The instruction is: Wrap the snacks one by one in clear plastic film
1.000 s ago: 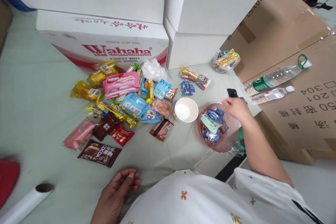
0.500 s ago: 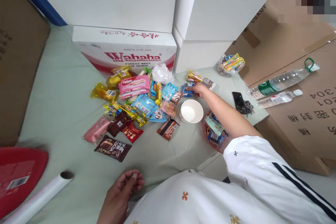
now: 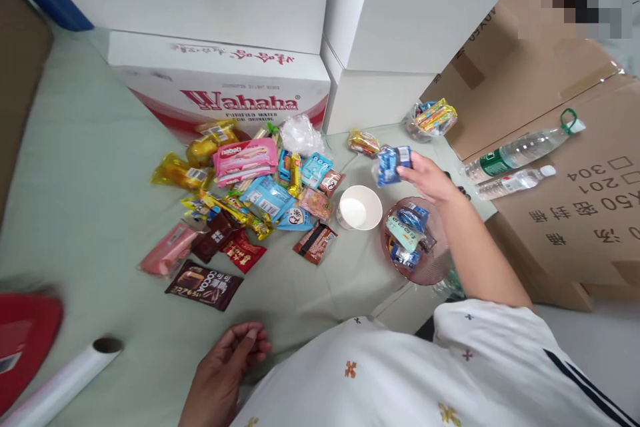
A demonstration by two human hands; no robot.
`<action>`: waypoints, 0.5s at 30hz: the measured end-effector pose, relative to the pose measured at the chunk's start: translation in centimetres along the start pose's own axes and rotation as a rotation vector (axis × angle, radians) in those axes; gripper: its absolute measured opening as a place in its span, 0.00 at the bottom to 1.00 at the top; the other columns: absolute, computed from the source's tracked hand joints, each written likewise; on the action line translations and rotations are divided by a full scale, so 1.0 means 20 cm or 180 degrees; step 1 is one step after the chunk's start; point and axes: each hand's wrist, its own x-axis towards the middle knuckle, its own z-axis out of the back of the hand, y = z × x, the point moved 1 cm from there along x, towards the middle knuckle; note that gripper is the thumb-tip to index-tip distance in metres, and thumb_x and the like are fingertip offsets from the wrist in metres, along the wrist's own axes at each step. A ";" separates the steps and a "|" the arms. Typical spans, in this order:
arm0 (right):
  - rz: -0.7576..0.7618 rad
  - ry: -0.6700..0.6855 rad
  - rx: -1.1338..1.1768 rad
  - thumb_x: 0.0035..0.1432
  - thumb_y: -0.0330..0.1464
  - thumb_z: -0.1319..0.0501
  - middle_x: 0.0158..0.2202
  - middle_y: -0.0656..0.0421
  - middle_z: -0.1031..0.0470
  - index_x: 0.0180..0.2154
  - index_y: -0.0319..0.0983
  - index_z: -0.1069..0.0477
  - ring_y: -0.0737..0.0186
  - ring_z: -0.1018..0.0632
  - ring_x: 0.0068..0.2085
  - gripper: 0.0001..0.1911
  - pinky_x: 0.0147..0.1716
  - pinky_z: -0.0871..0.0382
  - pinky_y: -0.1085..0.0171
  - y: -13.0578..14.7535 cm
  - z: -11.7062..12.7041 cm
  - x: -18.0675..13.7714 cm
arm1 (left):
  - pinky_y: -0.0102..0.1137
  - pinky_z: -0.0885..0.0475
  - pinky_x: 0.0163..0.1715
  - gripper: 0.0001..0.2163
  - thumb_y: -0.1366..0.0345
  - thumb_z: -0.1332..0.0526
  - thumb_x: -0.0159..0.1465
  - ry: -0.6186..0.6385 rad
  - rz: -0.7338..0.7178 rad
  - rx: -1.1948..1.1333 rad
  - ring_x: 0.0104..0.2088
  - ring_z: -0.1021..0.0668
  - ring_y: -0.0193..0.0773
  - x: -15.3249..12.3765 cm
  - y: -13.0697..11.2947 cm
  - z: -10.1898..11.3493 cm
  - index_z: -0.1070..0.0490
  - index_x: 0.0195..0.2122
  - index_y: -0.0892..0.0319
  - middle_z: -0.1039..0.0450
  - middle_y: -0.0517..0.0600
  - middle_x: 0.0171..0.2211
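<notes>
My right hand (image 3: 429,177) holds a blue snack packet (image 3: 393,163) in the air, above and just beyond a pink glass bowl (image 3: 440,260) that has several wrapped snacks in it. A white paper cup (image 3: 357,208) stands left of the bowl. My left hand (image 3: 225,370) rests on the pale green table near my body, its fingers curled, nothing visible in them. A heap of snack packets (image 3: 245,193) lies in the middle of the table, with a pink wafer pack (image 3: 244,159) on top.
A Wahaha carton (image 3: 220,90) and white boxes (image 3: 400,20) stand behind the heap. Brown cardboard boxes (image 3: 565,167) at the right carry two water bottles (image 3: 520,150). A bag of sweets (image 3: 431,117) lies by them. A white roll (image 3: 60,380) and a red object (image 3: 25,340) sit at the lower left.
My right hand picked up the blue packet from beside the heap and drew it back to the right, over towards the bowl. My left hand has stayed put.
</notes>
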 end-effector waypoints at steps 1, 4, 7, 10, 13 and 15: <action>-0.0088 0.0120 0.0001 0.56 0.44 0.30 0.55 0.54 0.22 0.54 0.41 0.28 0.52 0.23 0.54 0.26 0.56 0.29 0.55 0.02 0.07 -0.13 | 0.30 0.22 0.29 0.33 0.40 0.23 0.30 -0.0002 0.0024 0.0004 0.29 0.20 0.39 0.01 0.00 0.00 0.23 0.30 0.59 0.20 0.50 0.28; -0.0619 0.0309 -0.0321 0.58 0.46 0.32 0.58 0.53 0.24 0.57 0.43 0.27 0.48 0.25 0.59 0.28 0.60 0.33 0.51 0.02 0.25 -0.52 | 0.29 0.22 0.28 0.31 0.41 0.23 0.31 0.0041 0.0059 0.0080 0.29 0.20 0.39 0.03 -0.01 0.00 0.23 0.30 0.58 0.20 0.49 0.27; -0.1148 0.0266 -0.0920 0.55 0.49 0.31 0.60 0.55 0.25 0.57 0.44 0.25 0.42 0.29 0.63 0.31 0.65 0.39 0.47 -0.05 0.35 -0.78 | 0.29 0.22 0.28 0.31 0.41 0.23 0.31 0.0119 0.0106 0.0205 0.29 0.20 0.40 0.06 -0.03 -0.01 0.23 0.30 0.58 0.20 0.50 0.28; -0.1384 0.0451 -0.1404 0.51 0.49 0.30 0.56 0.56 0.21 0.53 0.45 0.21 0.39 0.27 0.61 0.29 0.63 0.36 0.46 -0.14 0.32 -0.86 | 0.29 0.22 0.27 0.32 0.41 0.23 0.30 0.0129 0.0158 0.0271 0.28 0.20 0.41 0.07 -0.05 -0.01 0.23 0.30 0.57 0.20 0.50 0.28; -0.1362 0.0496 -0.1926 0.53 0.43 0.32 0.49 0.58 0.17 0.49 0.48 0.19 0.44 0.20 0.52 0.21 0.55 0.28 0.51 -0.22 0.20 -0.81 | 0.29 0.22 0.27 0.32 0.40 0.23 0.29 0.0134 0.0132 0.0290 0.28 0.20 0.41 0.07 -0.06 -0.02 0.23 0.30 0.57 0.20 0.50 0.28; -0.1400 0.0225 -0.2403 0.53 0.40 0.32 0.44 0.58 0.16 0.47 0.50 0.18 0.44 0.18 0.46 0.18 0.48 0.24 0.52 -0.26 0.11 -0.76 | 0.29 0.21 0.27 0.32 0.40 0.23 0.30 0.0176 0.0093 0.0301 0.29 0.20 0.41 0.06 -0.06 -0.02 0.22 0.30 0.57 0.19 0.50 0.28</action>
